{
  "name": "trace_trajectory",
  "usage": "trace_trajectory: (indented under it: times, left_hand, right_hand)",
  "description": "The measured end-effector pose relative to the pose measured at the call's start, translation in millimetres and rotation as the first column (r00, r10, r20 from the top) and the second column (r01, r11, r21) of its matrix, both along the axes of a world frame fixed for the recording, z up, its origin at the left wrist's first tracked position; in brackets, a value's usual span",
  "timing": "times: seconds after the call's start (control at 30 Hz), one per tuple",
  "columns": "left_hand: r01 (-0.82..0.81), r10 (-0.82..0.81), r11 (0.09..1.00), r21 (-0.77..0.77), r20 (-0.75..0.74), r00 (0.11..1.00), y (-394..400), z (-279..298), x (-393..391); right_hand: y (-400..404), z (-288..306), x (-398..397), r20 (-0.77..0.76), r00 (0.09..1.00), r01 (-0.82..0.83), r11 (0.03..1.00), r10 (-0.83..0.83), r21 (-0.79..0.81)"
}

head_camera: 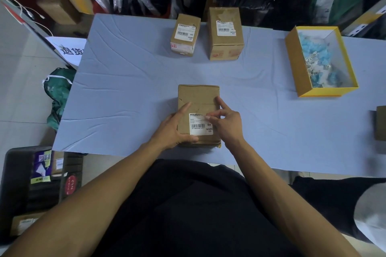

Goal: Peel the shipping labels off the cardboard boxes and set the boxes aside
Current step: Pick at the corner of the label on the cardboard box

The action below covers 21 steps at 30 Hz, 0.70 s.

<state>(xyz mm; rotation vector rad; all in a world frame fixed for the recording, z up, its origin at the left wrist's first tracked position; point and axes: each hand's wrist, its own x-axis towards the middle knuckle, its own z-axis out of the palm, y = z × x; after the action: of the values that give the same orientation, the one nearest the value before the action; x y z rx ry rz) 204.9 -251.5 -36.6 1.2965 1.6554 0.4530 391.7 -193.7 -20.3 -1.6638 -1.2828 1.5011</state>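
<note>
- Here, at the frame's lower centre, a cardboard box (pixel 198 110) lies on the desk (pixel 125 81).
- Left hand (pixel 174 129) grips its left side.
- Right hand (pixel 226 124) pinches the label (pixel 199 124) at its upper right edge.

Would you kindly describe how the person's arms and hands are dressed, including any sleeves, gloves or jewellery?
Both forearms are bare up to the frame's lower edge, with no sleeves in view. The left hand and right hand wear no gloves, and no rings, watch or bracelets are visible. The person's dark top shows between the arms.
</note>
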Motion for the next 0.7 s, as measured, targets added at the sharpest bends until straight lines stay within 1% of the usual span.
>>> trace_trajectory:
  times: [0.7]
  left_hand:
    - [0.0,0.0,1.0,-0.014,0.002,1.0,-1.4,0.8,0.4]
  right_hand:
    - [3.6,9.5,-2.1,0.05,0.998,-0.03,0.998,0.032,-0.048]
